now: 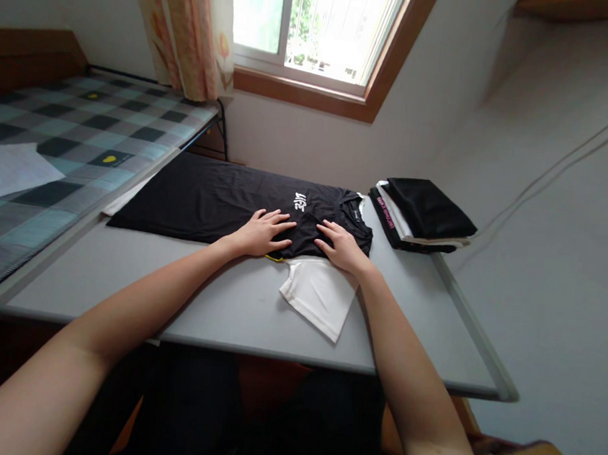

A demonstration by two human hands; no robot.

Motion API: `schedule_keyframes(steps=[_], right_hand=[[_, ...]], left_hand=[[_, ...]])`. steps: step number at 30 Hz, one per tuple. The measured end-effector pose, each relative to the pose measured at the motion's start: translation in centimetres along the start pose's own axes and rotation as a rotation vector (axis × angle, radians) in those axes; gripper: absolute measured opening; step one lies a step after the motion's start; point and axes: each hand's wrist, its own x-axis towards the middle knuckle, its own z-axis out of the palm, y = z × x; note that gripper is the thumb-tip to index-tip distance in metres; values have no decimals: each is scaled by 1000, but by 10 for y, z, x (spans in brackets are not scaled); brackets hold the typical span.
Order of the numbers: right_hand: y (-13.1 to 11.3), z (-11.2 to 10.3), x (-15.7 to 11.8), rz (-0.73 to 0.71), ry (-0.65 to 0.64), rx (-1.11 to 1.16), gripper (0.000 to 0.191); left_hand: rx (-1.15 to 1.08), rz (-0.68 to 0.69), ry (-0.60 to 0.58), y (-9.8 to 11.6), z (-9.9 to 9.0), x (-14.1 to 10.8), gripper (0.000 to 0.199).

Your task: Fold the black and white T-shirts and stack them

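In the head view, a black T-shirt (203, 199) lies spread on the grey-topped table (219, 313), a white sleeve (319, 296) jutting from under its near edge. The left hand (264, 233) and right hand (339, 244) rest flat on it, fingers spread, grasping nothing. Dragging either palm could ruck the fabric near the white lettering (300, 202) or skew the sleeve; a wide rightward push might topple the folded clothes (428, 210) beside the collar.

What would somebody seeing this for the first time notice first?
Probably the black fabric shirt with white lettering, spread on the flat grey table under the bare left hand and right hand. A short white fabric sleeve juts past the shirt's near edge. A black-topped stack of folded clothes sits far right.
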Motion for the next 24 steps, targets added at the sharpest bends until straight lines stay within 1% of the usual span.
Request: schedule_keyframes(steps=[11, 24], right_hand=[[1, 1, 0, 3, 2, 17, 48], [-1, -1, -1, 11, -6, 12, 49]], left_hand=[[-4, 7, 6, -2, 2, 0, 58], [-3, -1, -5, 0, 0, 0, 58]])
